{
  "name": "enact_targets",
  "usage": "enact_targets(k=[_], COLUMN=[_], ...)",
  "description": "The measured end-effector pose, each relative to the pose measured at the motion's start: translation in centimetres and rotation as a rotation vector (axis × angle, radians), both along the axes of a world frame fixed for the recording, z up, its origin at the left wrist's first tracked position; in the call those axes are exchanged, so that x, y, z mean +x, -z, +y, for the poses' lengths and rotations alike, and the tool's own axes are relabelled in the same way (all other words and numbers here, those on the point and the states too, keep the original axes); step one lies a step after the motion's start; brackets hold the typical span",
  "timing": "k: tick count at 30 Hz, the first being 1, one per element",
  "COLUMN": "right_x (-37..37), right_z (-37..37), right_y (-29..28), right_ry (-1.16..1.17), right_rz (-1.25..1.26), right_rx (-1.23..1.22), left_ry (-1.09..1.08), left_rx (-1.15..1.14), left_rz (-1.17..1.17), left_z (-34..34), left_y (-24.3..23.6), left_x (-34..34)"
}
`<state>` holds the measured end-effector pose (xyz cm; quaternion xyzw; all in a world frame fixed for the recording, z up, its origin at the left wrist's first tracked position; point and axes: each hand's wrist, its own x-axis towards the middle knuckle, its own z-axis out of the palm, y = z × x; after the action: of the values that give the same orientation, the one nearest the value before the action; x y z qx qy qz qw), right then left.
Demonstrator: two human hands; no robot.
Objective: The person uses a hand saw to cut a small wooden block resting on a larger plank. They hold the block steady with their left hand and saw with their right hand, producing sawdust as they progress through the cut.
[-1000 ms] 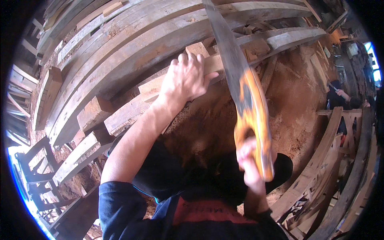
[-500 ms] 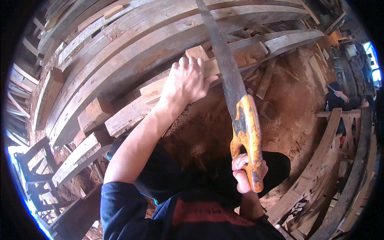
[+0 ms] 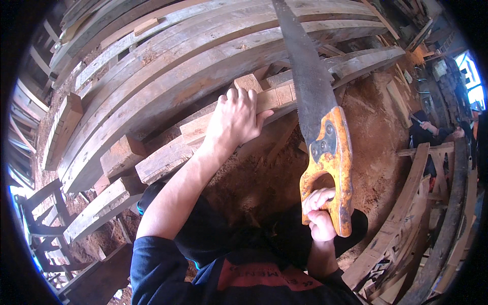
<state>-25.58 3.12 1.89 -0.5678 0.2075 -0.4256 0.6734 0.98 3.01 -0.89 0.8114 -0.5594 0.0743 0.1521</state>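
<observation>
My left hand (image 3: 237,118) is closed over a light squared wood piece (image 3: 195,128), its thumb along the near side. That piece lies along a longer rough beam (image 3: 160,163). Thin dark lines cross its right part, just beyond my thumb. In my right hand (image 3: 321,214) is a handsaw, the fingers wrapped through its worn yellow handle (image 3: 341,165). Its wide dark blade (image 3: 309,76) points away from me, the flat face turned up and the toothed edge on the left. The blade passes over the wood's right end; whether it touches cannot be told.
Long curved timbers (image 3: 203,71) lie in rows across the far side. A short wood block (image 3: 123,155) stands at the left. Reddish sawdust covers the ground (image 3: 373,127). More planks (image 3: 391,236) are stacked on the right, and another person's hand (image 3: 429,127) shows beyond them.
The saw has moved right and rolled, so more of the blade's flat face shows. The lines on the wood have come into view. My left hand keeps its place on the piece.
</observation>
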Motion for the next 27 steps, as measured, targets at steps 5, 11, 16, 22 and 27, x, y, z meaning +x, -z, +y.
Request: enact_targets(k=[5,11,16,22,27], right_x=[0.2,1.3,1.5,1.5,1.6], right_z=[-0.1,-0.2,-0.1,-0.5,-0.5], right_y=[0.9,0.3,0.3,0.6,0.1], right_ry=[0.03,-0.023,-0.015,0.018,0.014], right_rz=[0.057,0.053,0.071,0.154,0.145], right_rx=[0.046,0.081,0.093,-0.026,0.023], left_ry=[0.005,0.021,0.021,0.017,0.016], left_rx=[-0.011,-0.04,-0.035,-0.027,-0.033], left_rz=[-0.015,-0.017,-0.017,-0.025,-0.024], left_z=[-0.1,-0.2,-0.2,-0.1,0.0], left_y=[0.0,0.3,0.1,0.1,0.1], left_x=[-0.1,0.1,0.1,0.1,0.2])
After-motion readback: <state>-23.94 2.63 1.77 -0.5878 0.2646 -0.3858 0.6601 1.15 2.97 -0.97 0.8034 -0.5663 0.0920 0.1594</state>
